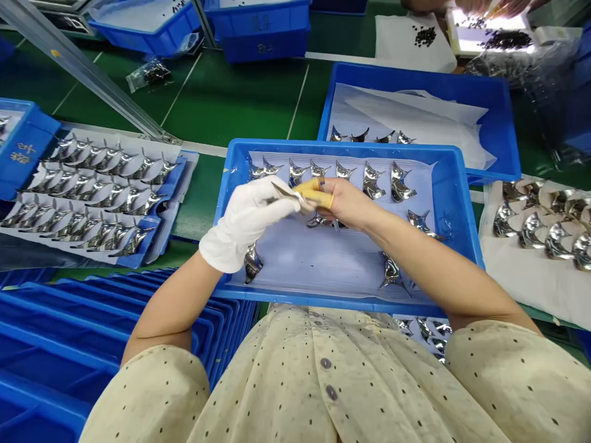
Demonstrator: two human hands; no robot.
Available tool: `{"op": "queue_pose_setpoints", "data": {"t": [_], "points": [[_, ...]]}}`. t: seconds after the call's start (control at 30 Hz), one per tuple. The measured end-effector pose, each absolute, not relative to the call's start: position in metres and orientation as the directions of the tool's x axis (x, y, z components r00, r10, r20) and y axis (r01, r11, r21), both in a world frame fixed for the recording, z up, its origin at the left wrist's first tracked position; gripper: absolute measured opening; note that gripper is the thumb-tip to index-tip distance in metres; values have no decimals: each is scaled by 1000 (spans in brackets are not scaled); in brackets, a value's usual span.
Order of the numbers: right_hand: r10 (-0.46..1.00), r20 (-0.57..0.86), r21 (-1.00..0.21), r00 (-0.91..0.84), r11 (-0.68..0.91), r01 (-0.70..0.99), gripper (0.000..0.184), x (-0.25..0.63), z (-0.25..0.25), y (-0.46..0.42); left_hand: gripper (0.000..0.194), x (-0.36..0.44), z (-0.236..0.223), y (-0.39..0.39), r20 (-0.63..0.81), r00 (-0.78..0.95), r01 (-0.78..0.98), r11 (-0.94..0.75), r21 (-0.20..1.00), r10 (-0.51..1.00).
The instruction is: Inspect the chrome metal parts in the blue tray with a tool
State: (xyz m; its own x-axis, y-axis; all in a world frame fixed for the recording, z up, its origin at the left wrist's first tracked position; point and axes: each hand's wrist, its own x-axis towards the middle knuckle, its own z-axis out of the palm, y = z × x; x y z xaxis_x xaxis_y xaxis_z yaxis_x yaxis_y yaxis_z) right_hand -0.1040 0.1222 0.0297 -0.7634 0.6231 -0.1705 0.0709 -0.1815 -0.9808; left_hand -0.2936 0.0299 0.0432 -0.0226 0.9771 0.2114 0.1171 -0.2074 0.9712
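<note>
My left hand (256, 212), in a white glove, is closed on a shiny curved metal part (287, 192), holding it above a blue tray. My right hand (335, 198) wears yellow finger cots; its fingertips pinch the same part from the other side. Much of that part is hidden by the fingers. Beneath both hands is the blue tray (300, 300), lined with white paper. Along its far side runs a row of pointed chrome parts (373, 179). Others lie near its right side, and one chrome part (252, 263) rests at the left.
To the left, rows of chrome parts (124, 163) lie on a paper-lined board. Another blue tray (503, 132) stands behind on the right, with more chrome parts (530, 231) on paper nearby. Stacked blue trays (60, 332) fill the lower left. A person's hands (489, 7) work at a lit panel.
</note>
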Motion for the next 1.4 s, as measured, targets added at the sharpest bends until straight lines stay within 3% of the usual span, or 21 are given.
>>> {"op": "queue_pose_setpoints", "data": {"t": [0.1, 0.2, 0.37, 0.47, 0.57, 0.9, 1.07, 1.2, 1.4], "points": [[766, 32, -998, -643, -16, -69, 41, -114, 37, 117, 19, -291, 38, 30, 185, -334, 81, -167, 983, 924], [789, 142, -990, -598, 103, -98, 43, -119, 38, 114, 19, -289, 35, 31, 288, -427, 226, -208, 952, 857], [814, 145, -989, -563, 95, -116, 50, -126, 25, 119, 19, -290, 29, 26, 573, -252, 554, -370, 746, 780], [806, 128, -990, -577, 72, -120, 51, -128, 19, 120, 12, -289, 28, 21, 660, -124, 601, -473, 644, 741], [815, 115, -991, -568, 56, -120, 52, -129, 17, 118, 13, -287, 26, 20, 684, -116, 592, -503, 630, 720], [844, 91, -991, -528, 23, -133, 46, -126, 23, 109, 19, -288, 23, 23, 387, -293, 369, -270, 889, 874], [862, 112, -985, -494, 30, -170, 40, -124, 23, 105, 18, -287, 24, 22, 318, -288, 242, -252, 937, 903], [883, 205, -978, -423, 171, -118, 40, -122, 23, 103, 15, -286, 26, 21, 217, -281, 96, -198, 975, 935], [728, 391, -912, -563, 388, -132, 34, -118, 26, 99, 42, -288, 28, 21, 51, -182, -107, -71, 992, 982]]}}
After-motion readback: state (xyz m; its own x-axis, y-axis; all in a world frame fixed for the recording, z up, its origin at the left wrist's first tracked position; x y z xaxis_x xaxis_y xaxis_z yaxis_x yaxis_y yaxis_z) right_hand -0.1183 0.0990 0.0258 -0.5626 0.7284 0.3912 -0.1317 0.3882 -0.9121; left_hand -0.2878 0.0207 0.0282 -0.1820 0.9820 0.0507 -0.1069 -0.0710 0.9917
